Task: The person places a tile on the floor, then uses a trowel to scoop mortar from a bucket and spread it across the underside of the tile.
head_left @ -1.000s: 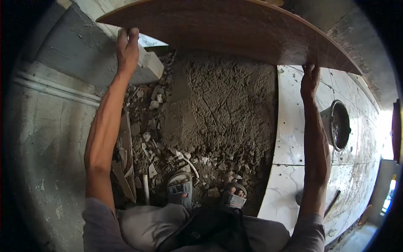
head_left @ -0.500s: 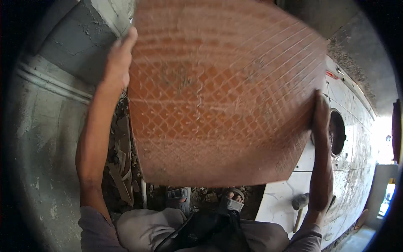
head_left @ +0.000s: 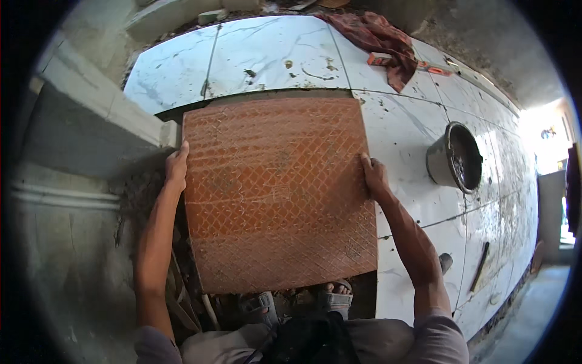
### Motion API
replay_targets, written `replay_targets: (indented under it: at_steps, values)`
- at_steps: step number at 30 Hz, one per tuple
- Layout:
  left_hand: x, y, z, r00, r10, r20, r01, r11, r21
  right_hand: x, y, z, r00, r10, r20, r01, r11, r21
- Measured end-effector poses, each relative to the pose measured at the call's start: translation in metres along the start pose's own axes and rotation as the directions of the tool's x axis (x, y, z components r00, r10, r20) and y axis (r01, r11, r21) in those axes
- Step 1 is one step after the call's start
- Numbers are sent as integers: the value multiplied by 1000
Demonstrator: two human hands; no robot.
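A large square floor tile is held between my two hands, its reddish-brown, ridged back facing up. My left hand grips its left edge, and my right hand grips the right edge, with the fingers partly hidden beneath. The tile spans the gap beside the laid white marbled tiles. Its near edge is above my sandalled feet. Whether it touches the ground beneath cannot be made out.
A bucket stands on the white tiles at right. Beyond lie a reddish cloth and an orange level. A mallet head shows beside my right forearm, near a dark thin bar. A concrete step borders the left.
The tile has moved away from me and looks lower and flatter, both hands still on its edges. The white tiles, cloth and level beyond now show.
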State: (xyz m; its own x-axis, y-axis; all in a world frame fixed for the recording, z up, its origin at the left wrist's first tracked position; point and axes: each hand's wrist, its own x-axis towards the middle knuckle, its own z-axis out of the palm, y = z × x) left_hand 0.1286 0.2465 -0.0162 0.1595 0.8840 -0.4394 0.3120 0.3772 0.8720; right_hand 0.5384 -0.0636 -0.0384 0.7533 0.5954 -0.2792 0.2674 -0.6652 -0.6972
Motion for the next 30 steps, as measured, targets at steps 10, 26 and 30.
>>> replay_targets:
  at_steps: [10, 26, 30]
  values:
    - [8, -39, 12, 978, 7, -208, 29, 984, 174, -9, 11, 19, 997, 18, -77, -13, 998, 65]
    - [40, -71, -24, 999, -37, -24, 42, 969, 242, -43, -64, -106, 870, -491, -38, 473, 854, -217]
    - [22, -56, -8, 985, -90, 147, 57, 974, 218, -129, -10, -215, 906, -416, -79, 352, 843, -407]
